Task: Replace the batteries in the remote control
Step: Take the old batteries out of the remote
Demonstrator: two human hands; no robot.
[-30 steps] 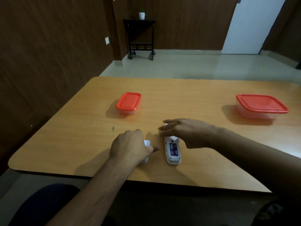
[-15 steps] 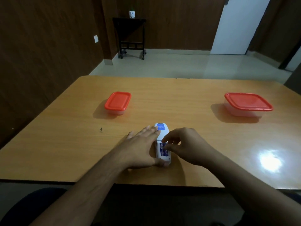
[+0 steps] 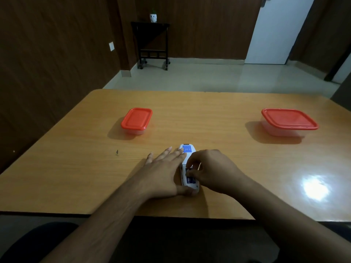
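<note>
Battery removal under way on a remote control lying face down near the front edge of the table.

The remote control [image 3: 188,164] lies lengthwise on the wooden table [image 3: 209,114], its blue label at the far end and its battery compartment uncovered at the near end. The left hand [image 3: 164,171] rests flat beside it, fingers straight, thumb against the near end, steadying the body. The right hand [image 3: 210,168] has its fingertips curled into the compartment, pinching a blue battery [image 3: 190,179]; whether it has come free cannot be told. The cover is judged already off, though it is not visible. Extraction, fitting of fresh cells and closing remain. Two closed red-lidded containers, a small one [image 3: 137,120] far left and a larger one [image 3: 288,121] far right, stand well apart from the hands.
</note>
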